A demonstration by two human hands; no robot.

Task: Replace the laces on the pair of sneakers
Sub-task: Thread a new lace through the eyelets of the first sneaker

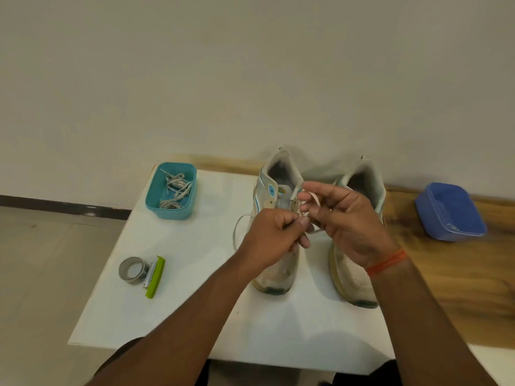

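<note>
The left hand (274, 235) has its fingers curled tight, its grip pinching one strand of the white lace (312, 200) between thumb and fingers, just above the tongue of the left sneaker (274, 270). Touching it on the right, the right hand (352, 218) holds the other strand: the lace loops over its forefinger and thumb, while the remaining fingers stay loosely curled. An orange thread band (386, 263) circles that wrist.

A slack loop of the same lace hangs out to the left of the left hand's grip, down beside the shoe's outer wall. The lace runs into the upper eyelets of the left sneaker, a worn white shoe with teal accents, standing toe toward the person on the white tabletop (178, 302). Just right of the right hand stands the right sneaker (359, 285), partly hidden under that hand; whether it is laced cannot be told.

Well left of the grip and farther back, a teal tub (156, 203) holds a tangle of grey-white laces (175, 193). Nearer the person on the left lies a roll of tape (132, 270) touching a green-handled tool (156, 277). Far right, on the wooden surface (446, 288), rests a blue lidded box (450, 215).
</note>
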